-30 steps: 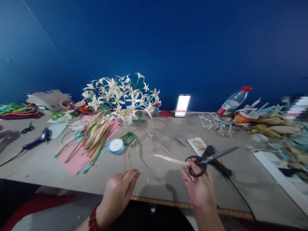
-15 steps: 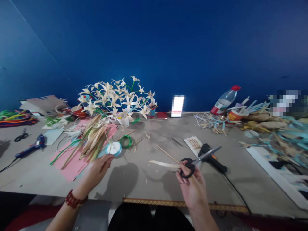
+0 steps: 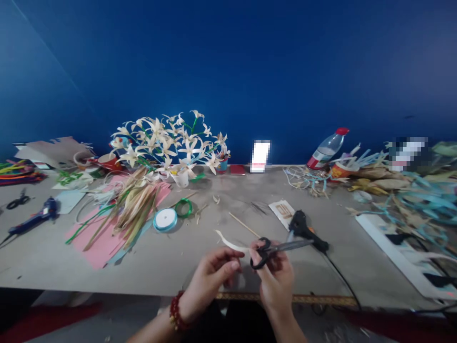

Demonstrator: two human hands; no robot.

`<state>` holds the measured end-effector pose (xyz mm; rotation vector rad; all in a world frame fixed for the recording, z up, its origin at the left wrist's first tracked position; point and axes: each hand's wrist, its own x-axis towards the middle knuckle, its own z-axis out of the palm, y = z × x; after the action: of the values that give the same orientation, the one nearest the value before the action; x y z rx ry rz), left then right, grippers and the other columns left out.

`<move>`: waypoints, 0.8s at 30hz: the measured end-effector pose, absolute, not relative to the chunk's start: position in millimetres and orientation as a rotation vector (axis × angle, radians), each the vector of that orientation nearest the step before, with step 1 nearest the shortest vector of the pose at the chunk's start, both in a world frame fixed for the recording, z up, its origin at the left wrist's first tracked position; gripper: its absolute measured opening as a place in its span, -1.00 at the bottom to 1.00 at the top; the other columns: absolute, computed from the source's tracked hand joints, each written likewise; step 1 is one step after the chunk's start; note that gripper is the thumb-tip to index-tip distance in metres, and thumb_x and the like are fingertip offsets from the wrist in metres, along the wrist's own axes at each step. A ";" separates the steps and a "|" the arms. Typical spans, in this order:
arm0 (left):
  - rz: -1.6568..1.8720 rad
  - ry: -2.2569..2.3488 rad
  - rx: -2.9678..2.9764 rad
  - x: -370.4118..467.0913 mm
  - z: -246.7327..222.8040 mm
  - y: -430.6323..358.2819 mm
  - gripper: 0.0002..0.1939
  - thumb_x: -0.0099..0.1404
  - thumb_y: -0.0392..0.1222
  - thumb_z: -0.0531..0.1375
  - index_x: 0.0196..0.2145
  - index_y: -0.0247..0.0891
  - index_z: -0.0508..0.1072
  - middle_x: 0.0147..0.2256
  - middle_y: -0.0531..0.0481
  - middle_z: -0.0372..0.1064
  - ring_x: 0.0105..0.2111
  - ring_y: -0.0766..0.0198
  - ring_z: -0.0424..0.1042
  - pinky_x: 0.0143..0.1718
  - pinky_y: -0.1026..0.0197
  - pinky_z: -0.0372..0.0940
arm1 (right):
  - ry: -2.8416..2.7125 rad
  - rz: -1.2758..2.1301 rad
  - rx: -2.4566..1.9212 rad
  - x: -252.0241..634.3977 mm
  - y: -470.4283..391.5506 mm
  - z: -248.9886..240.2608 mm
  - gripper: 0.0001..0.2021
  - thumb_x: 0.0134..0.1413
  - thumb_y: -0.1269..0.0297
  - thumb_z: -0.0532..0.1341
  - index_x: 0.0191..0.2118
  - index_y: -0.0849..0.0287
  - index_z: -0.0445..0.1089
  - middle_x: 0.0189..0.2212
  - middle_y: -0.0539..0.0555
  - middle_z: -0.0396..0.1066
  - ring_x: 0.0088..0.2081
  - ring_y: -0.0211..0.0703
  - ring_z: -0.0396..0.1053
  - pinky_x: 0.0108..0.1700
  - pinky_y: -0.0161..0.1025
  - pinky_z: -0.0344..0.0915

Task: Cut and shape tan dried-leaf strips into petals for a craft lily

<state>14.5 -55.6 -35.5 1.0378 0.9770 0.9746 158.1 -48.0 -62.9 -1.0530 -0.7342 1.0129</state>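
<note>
1. Right hand (image 3: 276, 278): I've got it clamped on scissors (image 3: 274, 248) and pale strip (image 3: 229, 243), above table (image 3: 150, 269).
2. Left hand (image 3: 211, 276): fingers curled beside strip; can't tell if I'm pinching anything.
3. Black glue gun (image 3: 303, 226) near scissors.

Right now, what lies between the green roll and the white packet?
Head view: pale scraps, the far end of a thin stick and dark strands lie between the green roll and white packet.

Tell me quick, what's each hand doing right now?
Left hand: fingers curled beside the pale strip; whether it grips anything, I can't tell.
Right hand: closed, holding the black-handled scissors and the strip.
</note>
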 end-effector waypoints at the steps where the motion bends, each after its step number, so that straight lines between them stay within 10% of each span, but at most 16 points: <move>1: 1.031 0.974 0.965 23.2 -37.7 -54.4 -0.62 0.19 0.10 0.28 -0.26 -0.32 0.47 -0.45 0.04 0.35 -0.58 0.44 0.22 -0.54 0.35 0.17 | -0.791 0.985 -1.045 158.2 -50.8 -63.3 -0.74 -0.11 0.28 0.45 -0.28 0.13 0.42 -0.39 0.01 0.52 -0.42 -0.23 0.45 -0.40 -0.35 0.41; 24: 1.112 1.122 1.265 18.6 -39.4 -42.6 -0.85 0.28 -0.18 0.20 -0.40 -0.30 0.39 -0.50 0.05 0.35 -0.52 0.39 0.29 -0.47 0.36 0.23 | -1.306 1.073 -1.059 176.4 -47.3 -59.2 -0.81 0.04 0.34 0.35 -0.22 0.11 0.36 -0.36 0.02 0.46 -0.43 -0.24 0.36 -0.33 -0.31 0.37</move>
<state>18.6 -42.6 -39.4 1.2653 1.1216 1.1121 176.4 -47.3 -59.2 -1.0589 -1.3061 1.0734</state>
